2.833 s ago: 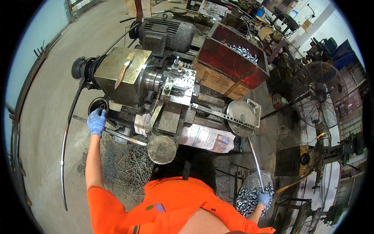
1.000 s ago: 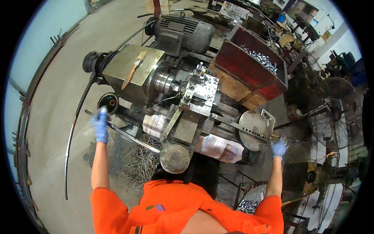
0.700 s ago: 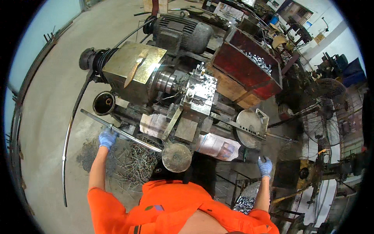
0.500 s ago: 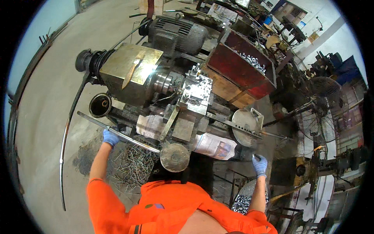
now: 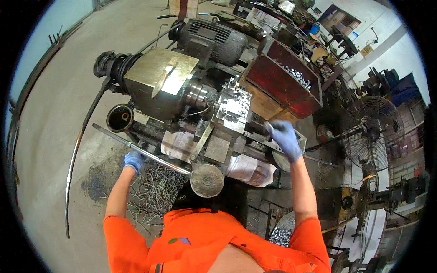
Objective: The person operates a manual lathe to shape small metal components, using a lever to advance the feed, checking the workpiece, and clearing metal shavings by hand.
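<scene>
My right hand (image 5: 287,141), in a blue-grey glove, is raised beside the lathe's tool block (image 5: 233,107), at the right and apart from it. Its fingers are pinched together; a small pale tip shows at the fingertips, too blurred to name. My left hand (image 5: 134,161), gloved too, is low at the left, just under a long metal bar (image 5: 154,159). Its fingers are partly hidden behind the bar and the machine's edge, so its grip is unclear. The lathe's chuck (image 5: 196,95) faces the tool block. A round metal disc (image 5: 206,181) sits at the bar's near end.
A red bin (image 5: 277,77) of small metal parts stands behind the tool block. More parts fill a basket (image 5: 281,236) by my right elbow. Wire-like metal shavings (image 5: 157,191) cover the floor at the left. A motor (image 5: 211,41) and a caged fan (image 5: 373,132) stand farther off.
My right hand has moved up and inward, from above the parts basket to beside the tool block. My left hand stays near the bar; the view has shifted slightly.
</scene>
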A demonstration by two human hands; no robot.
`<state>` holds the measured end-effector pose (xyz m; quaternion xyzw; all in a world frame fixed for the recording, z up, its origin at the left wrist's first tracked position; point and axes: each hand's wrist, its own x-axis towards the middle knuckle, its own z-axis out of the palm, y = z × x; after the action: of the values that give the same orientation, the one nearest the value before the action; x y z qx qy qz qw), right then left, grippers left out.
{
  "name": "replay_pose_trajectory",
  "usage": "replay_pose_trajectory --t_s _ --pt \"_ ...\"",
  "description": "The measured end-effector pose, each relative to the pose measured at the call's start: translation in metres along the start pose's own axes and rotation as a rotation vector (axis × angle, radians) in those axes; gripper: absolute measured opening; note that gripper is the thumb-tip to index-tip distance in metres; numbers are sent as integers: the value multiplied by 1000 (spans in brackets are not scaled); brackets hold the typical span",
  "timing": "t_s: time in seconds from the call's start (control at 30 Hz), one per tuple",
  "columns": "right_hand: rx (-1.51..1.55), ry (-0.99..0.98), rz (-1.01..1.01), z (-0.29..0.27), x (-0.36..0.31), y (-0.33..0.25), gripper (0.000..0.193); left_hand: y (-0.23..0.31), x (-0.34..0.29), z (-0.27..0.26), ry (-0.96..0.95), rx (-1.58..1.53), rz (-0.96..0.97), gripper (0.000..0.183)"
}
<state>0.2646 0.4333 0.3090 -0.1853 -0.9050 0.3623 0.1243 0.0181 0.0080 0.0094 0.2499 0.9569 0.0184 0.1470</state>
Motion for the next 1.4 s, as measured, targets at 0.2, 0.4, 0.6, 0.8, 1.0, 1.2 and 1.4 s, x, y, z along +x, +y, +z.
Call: replay_pose_trajectory --t_s 0.2,0.4,0.6,0.8,1.0,1.2,1.4 --pt "-488 -248 168 62 121 -50 69 -38 -50 -69 -17 -129 -110 33" --pt "290 -286 24 87 136 -38 60 -96 -85 -71 135 -396 -264 33" --pt "-407 -505 50 84 118 -75 45 -98 -77 -49 109 -527 -255 32" --pt "-5 -383 -126 96 116 -70 40 -43 -67 -95 149 -345 -54 32" --pt "-67 -344 -4 95 118 -72 41 -85 -62 -72 163 -638 -147 31" --pt "-46 -172 97 101 135 -48 41 -86 -78 -99 164 -766 -165 30" --pt "-131 -123 120 93 134 -49 40 -98 -92 -134 343 -901 -92 31"
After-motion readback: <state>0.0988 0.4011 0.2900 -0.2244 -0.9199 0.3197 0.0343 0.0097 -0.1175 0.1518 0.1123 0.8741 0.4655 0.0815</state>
